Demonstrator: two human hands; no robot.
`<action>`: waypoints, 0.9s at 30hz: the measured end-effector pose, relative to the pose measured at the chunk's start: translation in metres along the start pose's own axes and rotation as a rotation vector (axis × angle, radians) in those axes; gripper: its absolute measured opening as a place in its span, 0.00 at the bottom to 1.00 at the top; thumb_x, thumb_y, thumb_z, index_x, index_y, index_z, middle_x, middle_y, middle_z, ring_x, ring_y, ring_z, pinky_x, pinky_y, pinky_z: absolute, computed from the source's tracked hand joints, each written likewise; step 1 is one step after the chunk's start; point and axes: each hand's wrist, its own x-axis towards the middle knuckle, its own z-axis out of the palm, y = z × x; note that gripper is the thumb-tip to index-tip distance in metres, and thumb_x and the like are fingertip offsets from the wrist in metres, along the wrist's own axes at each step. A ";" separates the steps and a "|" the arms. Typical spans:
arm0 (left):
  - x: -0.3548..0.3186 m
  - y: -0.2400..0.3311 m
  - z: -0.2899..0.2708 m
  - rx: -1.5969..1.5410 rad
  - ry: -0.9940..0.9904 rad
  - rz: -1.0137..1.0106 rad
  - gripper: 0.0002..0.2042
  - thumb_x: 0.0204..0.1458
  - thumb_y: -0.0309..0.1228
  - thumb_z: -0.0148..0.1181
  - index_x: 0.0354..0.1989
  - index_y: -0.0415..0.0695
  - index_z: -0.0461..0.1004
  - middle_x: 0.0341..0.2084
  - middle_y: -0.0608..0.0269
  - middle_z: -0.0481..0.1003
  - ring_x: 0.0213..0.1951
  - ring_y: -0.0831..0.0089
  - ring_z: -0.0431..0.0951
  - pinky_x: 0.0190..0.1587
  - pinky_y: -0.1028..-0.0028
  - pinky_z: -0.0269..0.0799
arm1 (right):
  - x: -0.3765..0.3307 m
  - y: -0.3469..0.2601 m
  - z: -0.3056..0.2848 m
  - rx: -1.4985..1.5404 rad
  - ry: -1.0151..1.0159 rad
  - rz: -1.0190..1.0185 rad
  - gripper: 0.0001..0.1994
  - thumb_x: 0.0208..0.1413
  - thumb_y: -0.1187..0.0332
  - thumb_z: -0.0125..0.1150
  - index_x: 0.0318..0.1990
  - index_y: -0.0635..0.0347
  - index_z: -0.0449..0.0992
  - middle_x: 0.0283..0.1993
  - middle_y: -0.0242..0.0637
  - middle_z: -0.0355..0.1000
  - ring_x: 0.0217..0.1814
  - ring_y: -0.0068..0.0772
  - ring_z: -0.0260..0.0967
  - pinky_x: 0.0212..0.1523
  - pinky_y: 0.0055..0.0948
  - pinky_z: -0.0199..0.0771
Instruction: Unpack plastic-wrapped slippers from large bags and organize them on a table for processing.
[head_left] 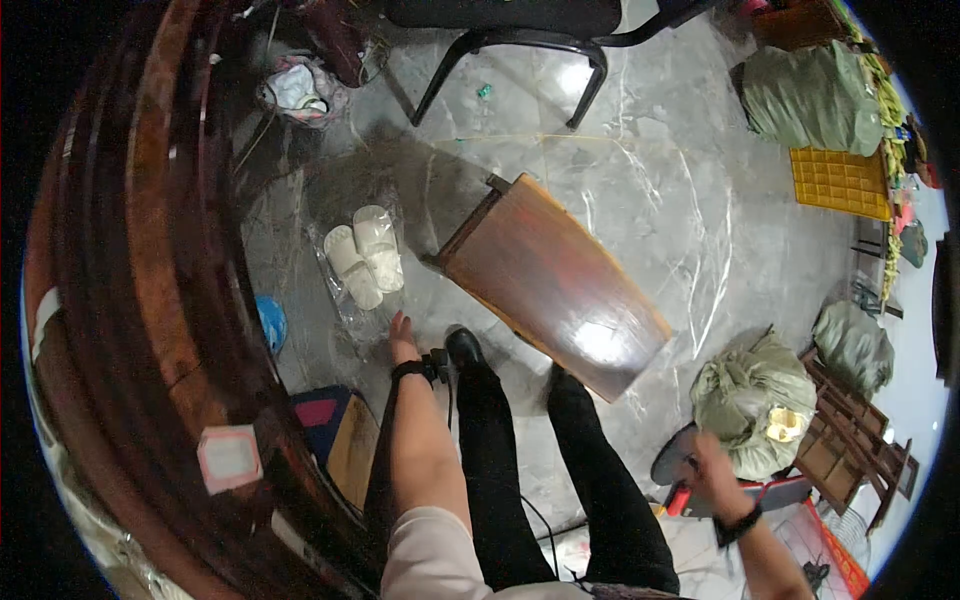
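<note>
Just ahead-left of L hand (402,340) (fingers extended, nothing visibly held): slippers (376,250) in clear bag (352,320), prob. light, soft, slick; grip mid-soles thru bag. R hand (712,472): blurred, can't tell.

White glare spots the wooden piece (550,270) and the floor (650,245) near its far edge; left side dim; right fingers (708,470) blurred; black rim, bent edges.
</note>
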 end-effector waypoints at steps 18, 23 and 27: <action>-0.165 0.360 0.161 -0.196 0.125 -0.232 0.21 0.63 0.31 0.46 0.62 0.33 0.61 0.62 0.53 0.62 0.64 0.67 0.60 0.66 0.70 0.52 | 0.294 -0.027 -0.067 1.045 0.229 0.086 0.25 0.56 0.50 0.59 0.46 0.67 0.76 0.37 0.37 0.74 0.40 0.27 0.68 0.45 0.28 0.67; -0.250 0.463 0.200 -0.174 0.028 -0.280 0.19 0.62 0.27 0.47 0.60 0.32 0.64 0.59 0.55 0.66 0.61 0.68 0.65 0.65 0.70 0.56 | 0.232 0.028 -0.105 0.268 0.451 -0.241 0.20 0.55 0.61 0.59 0.52 0.61 0.72 0.39 0.48 0.75 0.44 0.47 0.72 0.47 0.35 0.71; -0.318 0.572 0.234 -0.319 -0.107 -0.252 0.20 0.61 0.26 0.47 0.62 0.34 0.61 0.60 0.57 0.64 0.61 0.67 0.65 0.64 0.67 0.58 | 0.119 0.033 -0.133 0.398 -0.038 -0.206 0.25 0.50 0.62 0.66 0.55 0.59 0.70 0.45 0.44 0.73 0.43 0.42 0.71 0.46 0.35 0.73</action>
